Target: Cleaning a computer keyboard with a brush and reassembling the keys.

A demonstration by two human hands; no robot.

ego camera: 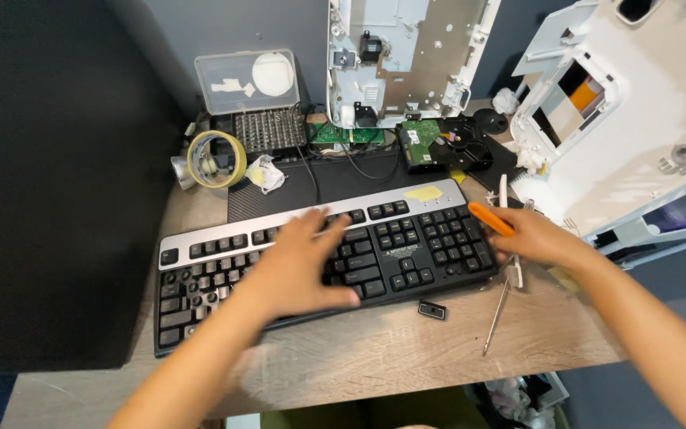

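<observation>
— Reporting hand positions first: where are they?

— My left hand [299, 266] lies flat and open, fingers spread, on the middle keys of the black and silver keyboard [406, 238]. My right hand [535, 236] is closed around an orange-handled tool [489, 218] at the keyboard's 3 o'clock end, the handle pointing toward 10 o'clock.

— And the keyboard?

— It sits slanted across the wooden counter [406, 349], some keycaps missing at its 9 o'clock end. A loose black keycap [432, 310] rests on the counter just beside the front edge, at 5 o'clock from my left hand. A thin metal rod [496, 316] lies near it, below my right hand.

— Surroundings?

— At 11 o'clock, a roll of yellow tape [217, 159]; at 12 o'clock, a green circuit board [346, 133] and an opened white machine housing [406, 56]. Another white housing [645, 135] stands at 2 o'clock.
</observation>
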